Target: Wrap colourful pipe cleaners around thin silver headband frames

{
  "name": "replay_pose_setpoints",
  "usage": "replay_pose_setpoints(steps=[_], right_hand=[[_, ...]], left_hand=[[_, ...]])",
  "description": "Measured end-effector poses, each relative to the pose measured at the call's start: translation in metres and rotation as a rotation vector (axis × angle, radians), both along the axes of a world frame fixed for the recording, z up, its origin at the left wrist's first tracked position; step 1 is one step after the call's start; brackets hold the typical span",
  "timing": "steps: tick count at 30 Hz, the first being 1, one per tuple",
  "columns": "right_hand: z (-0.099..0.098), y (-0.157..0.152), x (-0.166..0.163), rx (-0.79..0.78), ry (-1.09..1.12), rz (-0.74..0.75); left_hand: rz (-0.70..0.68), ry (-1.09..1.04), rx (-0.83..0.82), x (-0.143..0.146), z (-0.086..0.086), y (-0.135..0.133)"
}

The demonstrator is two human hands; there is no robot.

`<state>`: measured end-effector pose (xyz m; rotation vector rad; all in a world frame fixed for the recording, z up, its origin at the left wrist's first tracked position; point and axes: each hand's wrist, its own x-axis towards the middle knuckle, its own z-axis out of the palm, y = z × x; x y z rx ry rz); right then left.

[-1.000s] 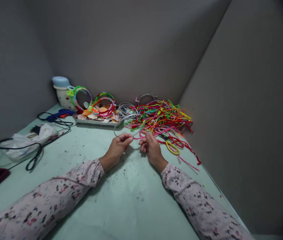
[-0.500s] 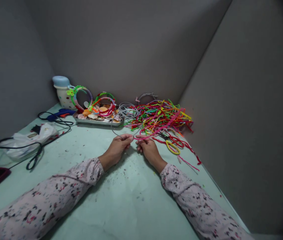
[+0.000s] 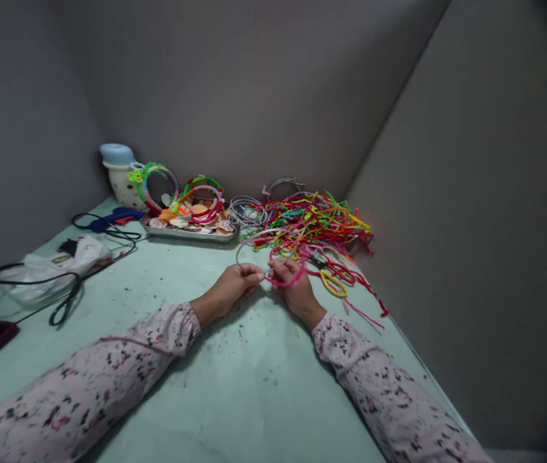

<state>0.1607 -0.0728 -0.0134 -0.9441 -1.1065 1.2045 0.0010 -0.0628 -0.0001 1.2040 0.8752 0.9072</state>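
Observation:
My left hand [image 3: 235,283] pinches one end of a thin grey metal headband [image 3: 254,241], which arches up and back over the table. My right hand [image 3: 293,285] pinches a pink pipe cleaner [image 3: 287,278], curled in a loop around its fingers and meeting the headband end between both hands. Both hands rest on the pale green table [image 3: 235,386], just in front of a heap of coloured pipe cleaners [image 3: 315,222].
A metal tray [image 3: 189,233] holds decorated headbands and shells, with a white jar with a blue lid [image 3: 120,173] behind it. Bare grey headbands [image 3: 247,211] lie beside the tray. Yellow-handled scissors [image 3: 332,283] lie to the right. Black scissors [image 3: 65,303], cables, a glue gun [image 3: 112,220] and a plastic bag [image 3: 51,267] lie at the left.
The pink pipe cleaner, stretched out straight toward the heap before, is now curled in a loop at my right hand. Both hands stay close together at the headband end.

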Motion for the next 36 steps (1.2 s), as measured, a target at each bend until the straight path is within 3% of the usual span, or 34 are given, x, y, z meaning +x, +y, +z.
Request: replay_pose_setpoints(steps=[16,36], right_hand=[[-0.0008,0.0005,-0.0005,-0.009,0.005,0.039],[-0.0003,-0.0021,0.0006,0.030,-0.079,0.064]], left_hand=[[0.032,-0.034,-0.036,0.0003,-0.0019,0.0018],[0.025,0.095,0.038,-0.0012,-0.0023,0.0007]])
